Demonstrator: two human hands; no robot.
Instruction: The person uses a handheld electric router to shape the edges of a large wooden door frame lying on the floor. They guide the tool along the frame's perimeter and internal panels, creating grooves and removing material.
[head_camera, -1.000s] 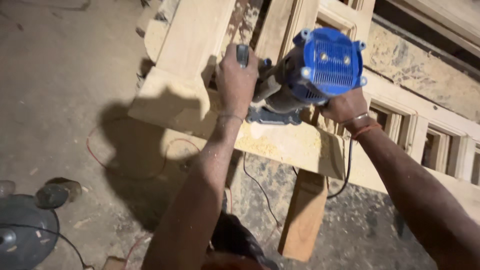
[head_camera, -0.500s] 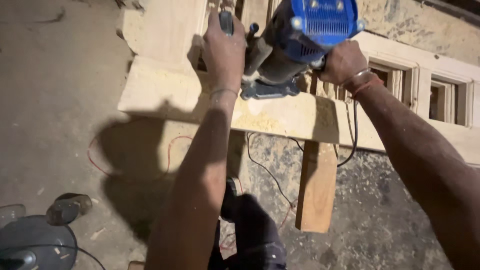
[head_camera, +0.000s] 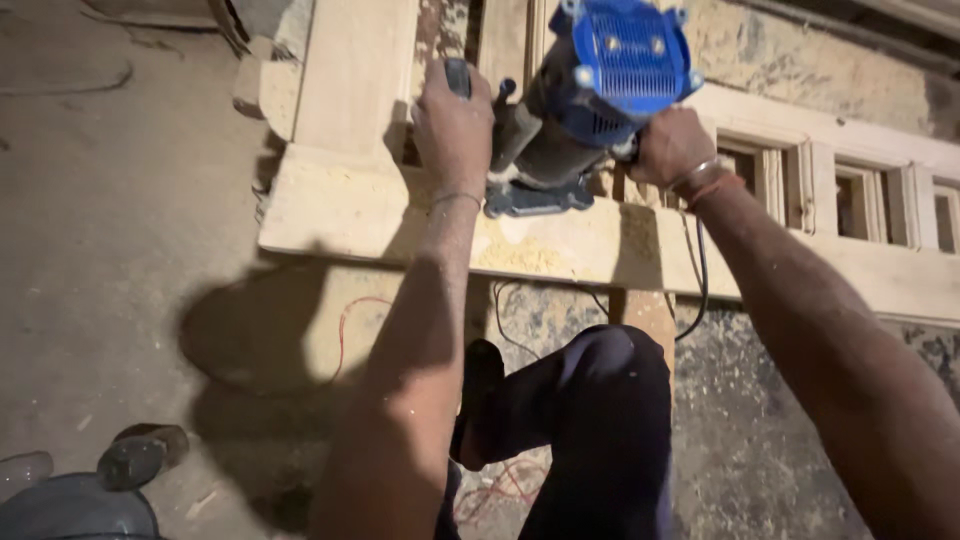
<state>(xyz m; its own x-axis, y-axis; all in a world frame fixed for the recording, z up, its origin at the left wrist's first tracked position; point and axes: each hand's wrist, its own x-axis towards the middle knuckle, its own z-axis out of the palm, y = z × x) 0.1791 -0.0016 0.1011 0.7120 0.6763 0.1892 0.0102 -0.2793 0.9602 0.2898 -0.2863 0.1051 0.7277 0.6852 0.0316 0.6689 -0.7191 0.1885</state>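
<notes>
A blue-topped electric router (head_camera: 590, 95) stands on a pale wooden frame (head_camera: 340, 215) that lies across a support. My left hand (head_camera: 452, 125) grips the router's left black handle. My right hand (head_camera: 668, 145), with bangles on the wrist, holds the handle on the other side. The router's grey base plate (head_camera: 540, 198) rests flat on the wood, with sawdust scattered near it. A black cord (head_camera: 697, 270) hangs down from the tool.
My raised knee in dark trousers (head_camera: 600, 400) is below the frame. A wooden leg (head_camera: 645, 315) props the frame. Red wire (head_camera: 350, 320) lies on the dusty floor. A dark round object (head_camera: 70, 510) and a shoe-like thing (head_camera: 140, 455) sit bottom left.
The view has shifted so the frame and router sit higher in view. My knee has come up into sight under the frame. Both hands keep their hold on the router.
</notes>
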